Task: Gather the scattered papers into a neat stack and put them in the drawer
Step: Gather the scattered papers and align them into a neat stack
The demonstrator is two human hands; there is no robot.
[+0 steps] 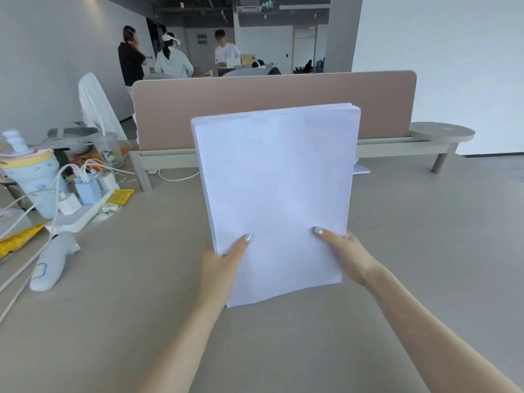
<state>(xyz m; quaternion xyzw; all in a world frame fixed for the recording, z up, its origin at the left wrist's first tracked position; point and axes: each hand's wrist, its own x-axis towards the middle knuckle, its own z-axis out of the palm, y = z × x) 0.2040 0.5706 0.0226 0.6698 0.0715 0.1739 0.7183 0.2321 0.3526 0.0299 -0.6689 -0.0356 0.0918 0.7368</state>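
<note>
Grey-beige desk (411, 251), wide and matte, fills the lower view. Pink partition (272, 109) stands along the desk's far edge, with a low shelf (397, 146) at its foot ending in a round pad at the right. White stack of papers (275, 199) held up above the middle of the desk, nearly upright, edges fairly square, top edge overlapping the partition; the sheets at the top right corner fan slightly. Left hand (224, 268) grips the stack's lower left edge, thumb pressed flat on the front sheet, other fingers hidden behind the paper. Right hand (348, 256) grips the lower right edge the same way, thumb on the front, remaining fingers out of sight behind. A single loose sheet (361, 168) lies flat on the desk just right of the stack, under the shelf. Clutter at the desk's left side: a patterned cup (34, 177) with a lid, a white power strip (82, 208) loaded with chargers and cables, a pale handheld controller (54, 262) nearer the front edge, yellow wrappers (122, 197). Three people (170, 58) stand beyond the partition, far back. No drawer in view.
</note>
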